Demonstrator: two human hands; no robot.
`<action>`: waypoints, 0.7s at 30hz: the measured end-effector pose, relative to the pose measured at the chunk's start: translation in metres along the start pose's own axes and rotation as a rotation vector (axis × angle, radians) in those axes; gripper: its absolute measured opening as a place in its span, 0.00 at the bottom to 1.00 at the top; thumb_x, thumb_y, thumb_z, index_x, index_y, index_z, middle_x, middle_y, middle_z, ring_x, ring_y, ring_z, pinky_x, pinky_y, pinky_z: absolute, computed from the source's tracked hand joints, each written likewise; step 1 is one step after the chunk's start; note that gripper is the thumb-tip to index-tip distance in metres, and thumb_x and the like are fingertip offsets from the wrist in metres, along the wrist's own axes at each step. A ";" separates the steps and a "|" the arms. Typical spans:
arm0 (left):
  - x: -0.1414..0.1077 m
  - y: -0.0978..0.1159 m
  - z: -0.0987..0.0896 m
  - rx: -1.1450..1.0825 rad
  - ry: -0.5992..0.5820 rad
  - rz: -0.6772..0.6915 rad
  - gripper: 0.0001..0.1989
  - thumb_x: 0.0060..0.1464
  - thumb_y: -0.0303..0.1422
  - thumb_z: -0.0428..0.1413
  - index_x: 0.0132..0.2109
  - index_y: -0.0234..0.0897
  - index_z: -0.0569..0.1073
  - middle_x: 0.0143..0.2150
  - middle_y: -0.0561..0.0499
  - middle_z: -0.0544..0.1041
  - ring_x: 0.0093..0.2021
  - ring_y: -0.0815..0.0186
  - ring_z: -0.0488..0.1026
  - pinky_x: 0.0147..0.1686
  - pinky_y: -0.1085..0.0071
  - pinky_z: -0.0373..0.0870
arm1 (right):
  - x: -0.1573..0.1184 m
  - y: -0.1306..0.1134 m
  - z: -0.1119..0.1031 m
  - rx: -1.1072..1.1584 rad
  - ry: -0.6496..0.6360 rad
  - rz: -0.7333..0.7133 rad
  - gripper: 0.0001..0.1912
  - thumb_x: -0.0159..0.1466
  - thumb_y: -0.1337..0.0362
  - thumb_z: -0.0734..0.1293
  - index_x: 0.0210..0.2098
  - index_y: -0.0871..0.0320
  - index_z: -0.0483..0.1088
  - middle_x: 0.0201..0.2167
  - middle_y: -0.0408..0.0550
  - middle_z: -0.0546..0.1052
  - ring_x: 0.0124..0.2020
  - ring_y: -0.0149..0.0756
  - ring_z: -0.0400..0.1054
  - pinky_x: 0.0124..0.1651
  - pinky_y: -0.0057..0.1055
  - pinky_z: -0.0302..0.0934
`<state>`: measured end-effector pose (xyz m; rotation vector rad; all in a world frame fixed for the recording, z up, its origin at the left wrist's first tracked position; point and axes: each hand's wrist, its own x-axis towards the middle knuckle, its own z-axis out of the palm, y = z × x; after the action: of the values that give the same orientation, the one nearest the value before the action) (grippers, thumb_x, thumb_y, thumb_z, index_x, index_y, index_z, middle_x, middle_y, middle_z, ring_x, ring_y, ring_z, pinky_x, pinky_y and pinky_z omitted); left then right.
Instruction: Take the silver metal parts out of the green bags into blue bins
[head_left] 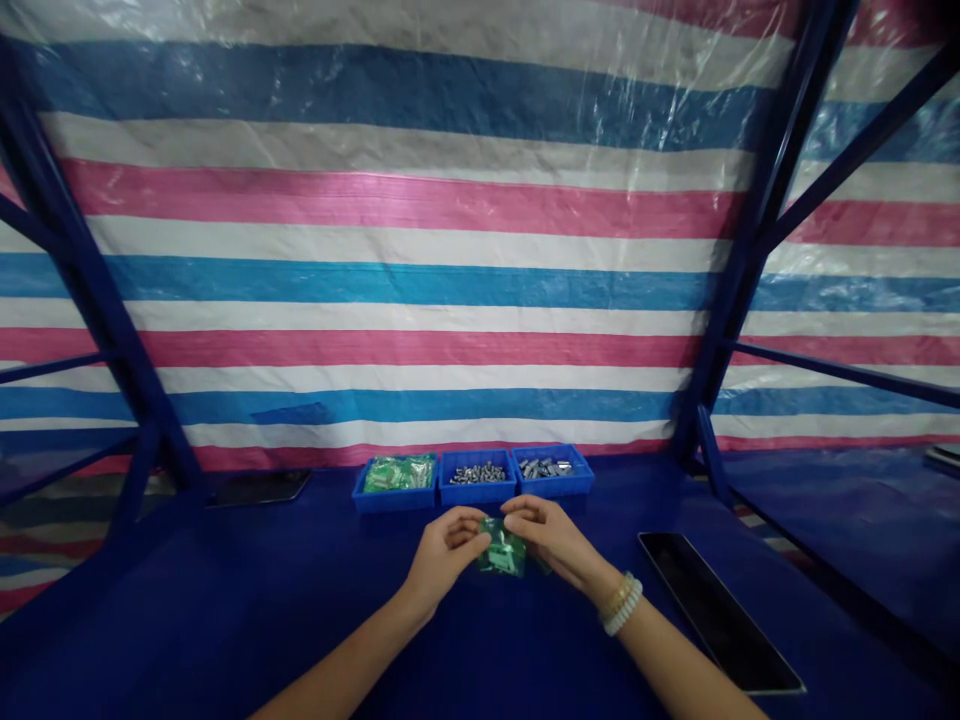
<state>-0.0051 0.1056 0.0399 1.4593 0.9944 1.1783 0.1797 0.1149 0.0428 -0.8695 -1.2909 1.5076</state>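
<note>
Between both hands is a small green clear plastic bag (502, 553) with pale pieces showing through it. My left hand (448, 552) pinches the bag's upper left edge between thumb and fingers. On the other side my right hand (553, 540) pinches its upper right edge; a bracelet is on that wrist. A bit of green shows under the right hand, too hidden to make out. Just beyond the hands, three blue trays stand in a row: the left tray (394, 502) holds green bags, the middle tray (478, 494) and right tray (553, 486) hold small metal parts.
A dark flat slab like a tablet (716, 610) lies on the blue table (247, 590) to the right. Another dark flat device (259, 488) lies at the back left. Blue metal posts (739, 260) flank the table, before a striped plastic sheet (420, 350).
</note>
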 end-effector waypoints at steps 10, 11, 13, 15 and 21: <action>-0.002 0.010 -0.016 0.536 -0.029 0.694 0.07 0.56 0.26 0.54 0.30 0.39 0.72 0.34 0.48 0.77 0.38 0.61 0.74 0.42 0.61 0.72 | -0.006 -0.005 -0.004 -0.760 0.063 -0.780 0.08 0.59 0.75 0.63 0.30 0.56 0.69 0.35 0.48 0.74 0.41 0.40 0.66 0.47 0.41 0.62; -0.003 0.012 -0.018 0.647 -0.067 0.818 0.09 0.57 0.24 0.52 0.30 0.40 0.72 0.35 0.47 0.78 0.40 0.61 0.73 0.43 0.60 0.71 | -0.009 -0.007 -0.005 -0.862 0.058 -0.878 0.11 0.59 0.77 0.61 0.31 0.56 0.69 0.38 0.49 0.74 0.45 0.41 0.65 0.50 0.44 0.61; -0.005 0.015 -0.021 0.808 -0.096 0.987 0.10 0.56 0.22 0.52 0.31 0.40 0.73 0.37 0.48 0.79 0.41 0.61 0.72 0.44 0.58 0.70 | -0.013 -0.010 -0.007 -1.000 0.053 -0.989 0.13 0.60 0.78 0.59 0.32 0.55 0.69 0.43 0.50 0.73 0.49 0.43 0.63 0.52 0.46 0.59; -0.006 0.017 -0.023 0.882 -0.063 1.064 0.10 0.56 0.21 0.53 0.33 0.41 0.73 0.38 0.48 0.79 0.41 0.60 0.72 0.44 0.58 0.71 | -0.015 -0.011 -0.008 -1.050 0.066 -1.040 0.14 0.61 0.79 0.58 0.33 0.55 0.68 0.45 0.51 0.73 0.51 0.43 0.62 0.52 0.46 0.60; -0.009 0.017 -0.017 0.734 0.005 1.006 0.10 0.56 0.20 0.52 0.32 0.40 0.71 0.41 0.47 0.79 0.46 0.60 0.73 0.47 0.58 0.71 | -0.013 -0.010 -0.003 -0.891 0.059 -1.009 0.13 0.61 0.78 0.58 0.33 0.54 0.67 0.40 0.49 0.74 0.49 0.42 0.64 0.51 0.45 0.60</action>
<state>-0.0233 0.0965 0.0560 2.7283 0.7001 1.5605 0.1891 0.1033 0.0508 -0.5774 -1.9599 0.0833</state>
